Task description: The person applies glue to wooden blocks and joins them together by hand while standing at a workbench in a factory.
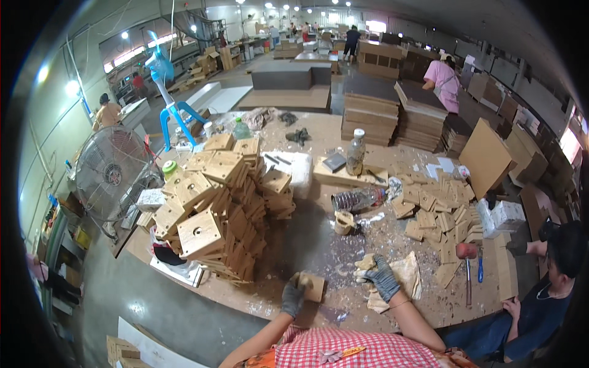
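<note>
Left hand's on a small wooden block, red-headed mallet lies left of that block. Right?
Not quite: the head view shows the red-headed mallet to the right of the small wooden block, not left. The left hand is on that block, as you said.

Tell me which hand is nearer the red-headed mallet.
Right. The right hand is left of the mallet, over the pale cloth; the left hand is farther left, at a wooden block.
</note>
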`<control>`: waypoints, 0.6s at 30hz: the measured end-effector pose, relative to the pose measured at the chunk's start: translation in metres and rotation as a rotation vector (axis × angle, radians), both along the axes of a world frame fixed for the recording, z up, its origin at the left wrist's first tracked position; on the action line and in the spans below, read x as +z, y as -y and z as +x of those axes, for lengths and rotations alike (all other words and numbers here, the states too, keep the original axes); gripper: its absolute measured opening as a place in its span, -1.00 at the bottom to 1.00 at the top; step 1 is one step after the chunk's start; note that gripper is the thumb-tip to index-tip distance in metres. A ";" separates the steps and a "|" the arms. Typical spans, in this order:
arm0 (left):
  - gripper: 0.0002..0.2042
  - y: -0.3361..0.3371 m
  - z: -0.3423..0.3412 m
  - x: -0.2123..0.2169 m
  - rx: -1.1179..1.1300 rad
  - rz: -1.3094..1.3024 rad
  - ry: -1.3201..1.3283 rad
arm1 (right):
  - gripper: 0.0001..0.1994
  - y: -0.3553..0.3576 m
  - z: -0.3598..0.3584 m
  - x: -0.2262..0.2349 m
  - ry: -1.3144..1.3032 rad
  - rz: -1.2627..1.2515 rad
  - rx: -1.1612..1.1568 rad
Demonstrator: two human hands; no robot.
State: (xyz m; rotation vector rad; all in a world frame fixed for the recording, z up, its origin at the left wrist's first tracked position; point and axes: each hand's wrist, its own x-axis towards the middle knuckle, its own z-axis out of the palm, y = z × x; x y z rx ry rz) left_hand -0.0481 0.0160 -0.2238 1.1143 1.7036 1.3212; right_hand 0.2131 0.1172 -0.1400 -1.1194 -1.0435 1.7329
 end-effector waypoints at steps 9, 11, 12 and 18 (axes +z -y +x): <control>-0.59 0.001 0.014 0.134 -0.172 -0.142 0.584 | -0.51 0.044 0.010 0.065 -0.546 -0.068 0.038; -0.58 0.011 0.015 0.155 -0.187 -0.158 0.582 | -0.52 0.055 -0.003 0.087 -0.289 0.146 0.012; -0.60 0.014 0.016 0.163 -0.194 -0.140 0.550 | -0.51 0.060 -0.004 0.101 -0.009 0.237 0.058; -0.60 0.026 0.028 0.186 -0.220 -0.107 0.516 | -0.48 0.072 -0.021 0.121 0.419 0.700 0.079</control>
